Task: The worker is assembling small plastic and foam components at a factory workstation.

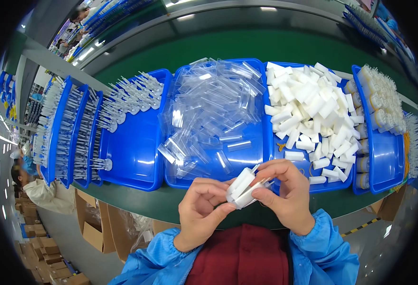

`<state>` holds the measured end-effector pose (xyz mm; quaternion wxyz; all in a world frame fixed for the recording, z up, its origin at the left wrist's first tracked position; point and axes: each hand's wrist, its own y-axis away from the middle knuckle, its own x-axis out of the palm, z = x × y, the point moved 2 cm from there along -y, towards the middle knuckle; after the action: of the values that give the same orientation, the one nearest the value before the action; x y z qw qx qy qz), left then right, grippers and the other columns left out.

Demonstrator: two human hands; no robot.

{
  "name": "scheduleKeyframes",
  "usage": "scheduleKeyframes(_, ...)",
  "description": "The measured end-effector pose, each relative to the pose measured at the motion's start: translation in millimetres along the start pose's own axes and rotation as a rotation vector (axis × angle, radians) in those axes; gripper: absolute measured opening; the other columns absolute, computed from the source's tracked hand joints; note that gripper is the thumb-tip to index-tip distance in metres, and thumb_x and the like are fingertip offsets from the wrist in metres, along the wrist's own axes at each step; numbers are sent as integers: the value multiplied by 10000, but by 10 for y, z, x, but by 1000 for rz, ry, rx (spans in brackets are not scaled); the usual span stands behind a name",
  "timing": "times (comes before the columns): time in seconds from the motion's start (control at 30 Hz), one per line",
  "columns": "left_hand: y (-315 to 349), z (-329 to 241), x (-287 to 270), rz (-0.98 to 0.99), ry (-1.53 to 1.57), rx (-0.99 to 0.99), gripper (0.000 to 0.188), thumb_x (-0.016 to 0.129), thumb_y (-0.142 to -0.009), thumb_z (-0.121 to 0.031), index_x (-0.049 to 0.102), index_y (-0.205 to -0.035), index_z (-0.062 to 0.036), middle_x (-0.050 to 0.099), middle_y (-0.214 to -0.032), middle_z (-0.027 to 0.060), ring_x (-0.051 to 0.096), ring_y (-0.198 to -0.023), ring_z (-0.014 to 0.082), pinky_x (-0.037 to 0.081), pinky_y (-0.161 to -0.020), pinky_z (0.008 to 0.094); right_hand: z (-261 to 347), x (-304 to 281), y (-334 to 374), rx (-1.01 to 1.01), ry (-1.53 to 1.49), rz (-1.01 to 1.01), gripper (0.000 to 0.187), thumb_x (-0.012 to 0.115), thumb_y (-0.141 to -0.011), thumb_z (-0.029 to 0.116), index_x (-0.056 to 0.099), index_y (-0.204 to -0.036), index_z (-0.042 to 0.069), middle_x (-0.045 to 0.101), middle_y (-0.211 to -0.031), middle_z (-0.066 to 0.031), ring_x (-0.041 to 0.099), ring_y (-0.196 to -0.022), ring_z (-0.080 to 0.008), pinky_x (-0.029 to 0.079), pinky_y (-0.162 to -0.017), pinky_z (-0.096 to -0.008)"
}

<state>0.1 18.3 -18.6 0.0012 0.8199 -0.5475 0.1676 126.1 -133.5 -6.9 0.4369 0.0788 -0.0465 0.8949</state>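
Note:
In front of my chest, both hands are closed on one small assembly. It has a white cylinder piece [241, 183] with clear plastic parts around it and thin rods at its upper right end. My left hand [200, 209] pinches the clear lower end between thumb and fingers. My right hand [287, 192] grips the rod end, its thumb along the near side and its fingers over the top. The fingers partly hide how the parts fit together. Just beyond are a blue tray of clear plastic sleeves [218, 104] and a blue tray of loose white cylinders [308, 95].
A blue tray [132, 147] at left holds clear stemmed parts [138, 92]; several trays of similar parts [64, 128] are stacked beside it. White bundles with yellowish rims [382, 102] fill trays at right. Cardboard boxes [95, 223] stand below the green table [171, 205]. Another person [47, 192] is at far left.

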Motion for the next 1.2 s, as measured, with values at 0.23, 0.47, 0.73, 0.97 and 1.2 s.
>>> scheduleKeyframes(0.23, -91, -106, -30, 116, 181, -315, 420, 665, -908, 66, 502, -1295, 38, 492, -1385, 204, 557, -1273, 296, 463, -1100, 455, 168, 13, -45, -198, 267, 185, 300, 854, -780, 87, 680, -1023, 59, 663, -1071, -87, 620, -1020, -225, 497, -871, -343)
scheduleKeyframes(0.47, -60, -162, -337, -175, 137, -289, 346, 627, -941, 40, 538, -1276, 40, 565, -1352, 229, 565, -1284, 333, 468, -1090, 453, 62, -131, -405, -501, 890, 137, 242, 755, -815, 68, 694, -1049, 81, 690, -1018, -59, 610, -967, -231, 460, -833, -365)
scheduleKeyframes(0.73, 1, -153, -283, -183, 228, -354, 341, 659, -951, -62, 521, -1257, -5, 567, -1325, 207, 593, -1237, 349, 541, -998, 551, -181, 240, -665, -698, 1536, 304, 141, 649, -737, 114, 646, -863, 52, 561, -786, -62, 574, -778, -228, 453, -719, -351)
scheduleKeyframes(0.97, 5, -173, -211, -115, -3, -208, 289, 678, -876, 113, 608, -1145, 36, 523, -1353, 187, 555, -1267, 275, 527, -1040, 415, 96, 85, -607, -173, 643, 171, 318, 633, -813, -25, 592, -1129, -14, 652, -950, -122, 671, -907, -236, 531, -816, -333)
scheduleKeyframes(1.2, -19, -70, -40, -32, -79, -100, 278, 690, -876, 113, 623, -1139, 53, 508, -1343, 192, 574, -1243, 277, 533, -1049, 408, 166, 119, -169, -114, -33, -59, 379, 615, -907, -35, 491, -1266, -23, 649, -1034, -130, 657, -975, -176, 514, -894, -306)
